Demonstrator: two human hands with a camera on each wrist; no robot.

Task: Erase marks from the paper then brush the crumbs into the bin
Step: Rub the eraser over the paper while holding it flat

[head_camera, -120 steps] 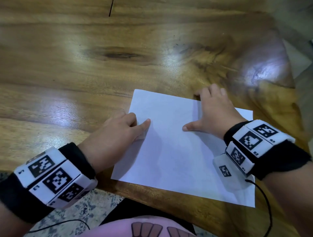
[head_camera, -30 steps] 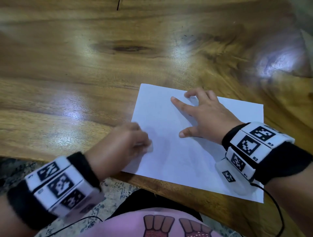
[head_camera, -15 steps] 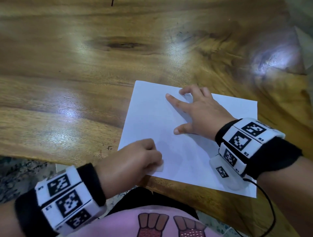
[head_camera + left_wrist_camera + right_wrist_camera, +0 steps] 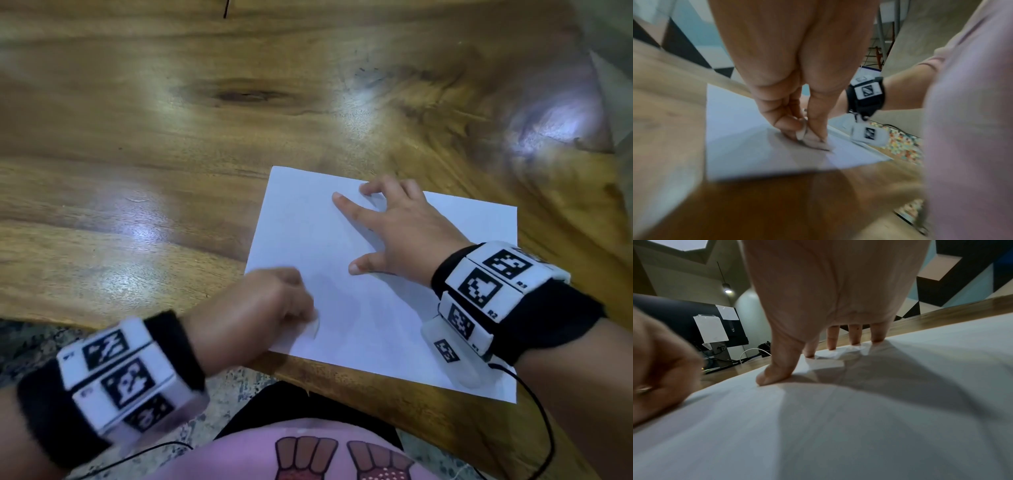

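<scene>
- The left hand [image 4: 260, 308] pinches a small white eraser [image 4: 313, 327] between thumb and fingers, its tip pressed on the paper [image 4: 376, 318]
- The right hand [image 4: 400, 229], beyond and right of it, lies flat with fingers spread on the paper
- The paper rests on the wooden table [image 4: 137, 171], at its near edge

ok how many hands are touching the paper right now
2. The left hand pinches a white eraser against the paper's near-left corner; the right hand presses spread fingers on its far part.
</scene>
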